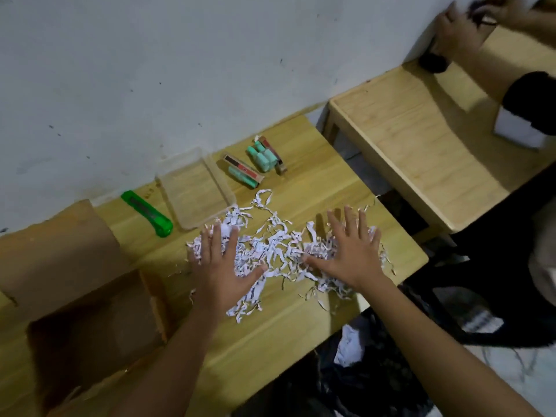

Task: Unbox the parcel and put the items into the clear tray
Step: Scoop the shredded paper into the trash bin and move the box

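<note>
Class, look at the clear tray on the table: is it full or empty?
Empty. The clear tray shows only wood grain through its base; the green items lie beside it.

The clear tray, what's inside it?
Nothing shows inside the clear tray; you see the wooden table through it. The green items lie beside it. Anything under the shredded paper stays hidden.

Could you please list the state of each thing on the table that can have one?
Cardboard box: open, flaps up.
Clear tray: upright, empty.
Green utility knife: lying flat beside the tray.
Green items: out on the table beyond the tray.
Shredded paper: spread loose.
Left hand: flat, fingers spread.
Right hand: flat, fingers spread.
</note>
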Demonstrator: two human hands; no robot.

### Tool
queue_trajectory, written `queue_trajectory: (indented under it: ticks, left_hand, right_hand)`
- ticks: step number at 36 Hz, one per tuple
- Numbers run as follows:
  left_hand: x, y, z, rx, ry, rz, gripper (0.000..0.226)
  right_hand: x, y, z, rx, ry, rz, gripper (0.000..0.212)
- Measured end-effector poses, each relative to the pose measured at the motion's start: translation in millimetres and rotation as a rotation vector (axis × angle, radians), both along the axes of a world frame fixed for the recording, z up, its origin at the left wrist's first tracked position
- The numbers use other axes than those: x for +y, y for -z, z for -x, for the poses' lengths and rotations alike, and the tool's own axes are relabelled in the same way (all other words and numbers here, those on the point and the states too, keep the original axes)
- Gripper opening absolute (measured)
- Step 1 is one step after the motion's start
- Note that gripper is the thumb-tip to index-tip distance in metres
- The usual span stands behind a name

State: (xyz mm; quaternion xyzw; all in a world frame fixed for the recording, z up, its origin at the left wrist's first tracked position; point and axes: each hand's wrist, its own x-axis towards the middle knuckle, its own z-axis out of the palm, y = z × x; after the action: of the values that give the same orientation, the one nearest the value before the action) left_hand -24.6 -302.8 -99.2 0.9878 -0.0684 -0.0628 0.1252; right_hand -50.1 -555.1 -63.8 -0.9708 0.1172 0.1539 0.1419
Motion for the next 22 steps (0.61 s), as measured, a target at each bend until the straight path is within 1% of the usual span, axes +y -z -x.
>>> queue_trajectory:
  ticks: [3,5,7,11,14,16,18,20,22]
  left_hand:
    - [1.0,5.4,3.3,0.006,0.062,-0.064,0.101]
    - [0.0,7.3,4.8,0.018,0.087,-0.077,0.098]
    - [-1.9,7.2,7.2,0.014,0.109,-0.083,0.09]
    - [-5.9,5.7,14.6,-0.011,0.165,-0.071,0.07]
    - [-9.4,3.2,18.7,-0.045,0.19,-0.055,0.056]
    - [-12.0,1.0,19.3,-0.04,0.225,-0.046,0.05]
    - [-14.9,-0.4,19.4,-0.014,0.285,-0.029,0.046]
    - [-18.9,-1.6,19.4,0.006,0.345,0.006,0.042]
    - [-25.7,-6.3,20.1,0.056,0.373,0.048,0.044]
  right_hand:
    - [10.9,12.5,12.8,0.046,0.027,-0.022,0.116]
    - [20.1,18.1,19.5,0.032,0.022,-0.034,0.108]
    - [29.8,21.5,25.6,-0.018,0.018,-0.026,0.098]
    - [42.9,22.6,35.4,-0.151,0.048,-0.043,0.072]
    - [46.6,24.7,40.3,-0.24,0.043,-0.074,0.049]
    - [47.5,26.8,42.3,-0.256,-0.002,-0.079,0.047]
    - [47.9,26.3,43.6,-0.219,-0.034,-0.104,0.052]
    - [47.9,21.7,43.8,-0.194,-0.044,-0.149,0.053]
    - [46.8,14.5,43.7,-0.184,-0.022,-0.17,0.049]
